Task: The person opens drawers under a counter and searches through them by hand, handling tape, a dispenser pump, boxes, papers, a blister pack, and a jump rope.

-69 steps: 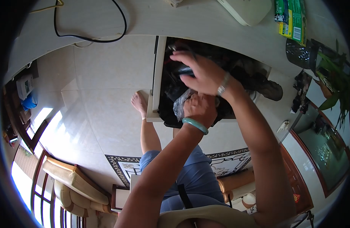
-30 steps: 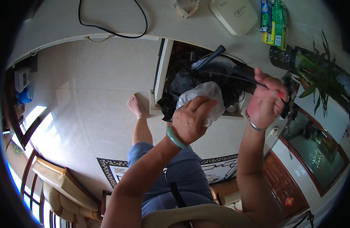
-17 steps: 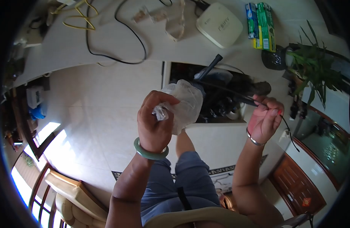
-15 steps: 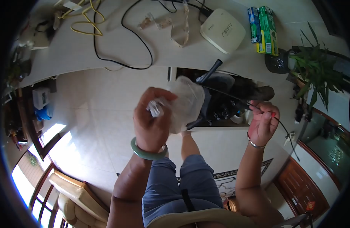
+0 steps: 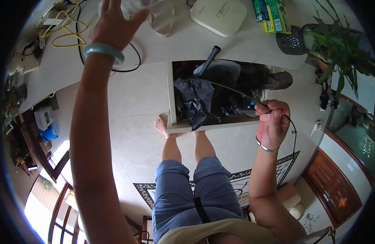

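Observation:
My left hand (image 5: 114,28) is stretched out over the white cabinet top (image 5: 163,53), thumb and fingers apart; the fingertips run out of view at the top edge. Clear plastic (image 5: 153,6) lies close to its thumb. In my right hand (image 5: 274,124) a thin black cable (image 5: 240,93) is pinched between thumb and fingers, with a small red piece showing at the fingertips. One length of the cable runs left over the open drawer (image 5: 170,97), and the other hangs down on the right. Inside the drawer are a black plastic bag (image 5: 193,95) and a dark tube (image 5: 209,61) sticking up.
A white IPTV box (image 5: 219,16), green and yellow cartons (image 5: 277,16) and a potted plant (image 5: 346,53) stand along the cabinet top. A yellow cable (image 5: 67,42) and a black cord (image 5: 139,61) lie at its left. A dark shoe-like item (image 5: 279,80) overhangs the drawer's right side.
My left hand has moved from above the drawer up and left to the cabinet top, and has let go of the clear plastic bag. My right hand still pinches the cable, slightly lower.

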Available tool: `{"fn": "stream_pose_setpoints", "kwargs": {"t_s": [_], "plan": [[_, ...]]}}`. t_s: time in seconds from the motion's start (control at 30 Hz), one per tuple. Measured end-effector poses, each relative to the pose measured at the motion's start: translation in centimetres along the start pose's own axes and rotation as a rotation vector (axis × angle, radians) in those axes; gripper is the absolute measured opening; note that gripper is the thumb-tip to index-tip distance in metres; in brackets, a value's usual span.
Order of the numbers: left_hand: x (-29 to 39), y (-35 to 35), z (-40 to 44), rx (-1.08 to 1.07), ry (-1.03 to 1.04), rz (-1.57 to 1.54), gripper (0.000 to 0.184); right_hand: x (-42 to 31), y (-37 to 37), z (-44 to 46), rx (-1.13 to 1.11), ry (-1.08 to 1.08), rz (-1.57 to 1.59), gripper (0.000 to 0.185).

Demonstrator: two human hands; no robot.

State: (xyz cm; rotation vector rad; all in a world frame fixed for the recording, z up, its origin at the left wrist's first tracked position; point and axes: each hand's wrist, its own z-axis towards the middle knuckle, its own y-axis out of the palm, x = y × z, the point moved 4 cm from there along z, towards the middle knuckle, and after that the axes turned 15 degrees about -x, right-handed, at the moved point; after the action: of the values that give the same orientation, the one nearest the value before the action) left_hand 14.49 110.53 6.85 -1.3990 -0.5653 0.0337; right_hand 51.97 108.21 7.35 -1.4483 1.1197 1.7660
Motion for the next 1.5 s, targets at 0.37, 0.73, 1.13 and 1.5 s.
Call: {"fn": "stream_pose_setpoints", "kwargs": {"t_s": [0.37, 0.73, 1.13, 1.5], "plan": [[9.4, 12.9, -11.9, -0.399, -0.018, -0.599, 0.028, -0.1, 1.7, -1.4, -0.144, 0.075, 0.016, 0.015], [8.1, 15.2, -14.5, -0.481, -0.007, -0.891, 0.023, 3.2, 0.9, -0.4, -0.035, 0.324, -0.091, 0.015], [8.3, 13.8, -18.2, -0.629, -0.153, -1.207, 0.02, 4.6, 3.1, -0.4, -0.185, 0.378, -0.182, 0.016], [8.9, 13.6, -20.5, -0.58, -0.196, -1.213, 0.022, 5.9, 4.8, -0.2, -0.416, 0.3, -0.448, 0.04]]}}
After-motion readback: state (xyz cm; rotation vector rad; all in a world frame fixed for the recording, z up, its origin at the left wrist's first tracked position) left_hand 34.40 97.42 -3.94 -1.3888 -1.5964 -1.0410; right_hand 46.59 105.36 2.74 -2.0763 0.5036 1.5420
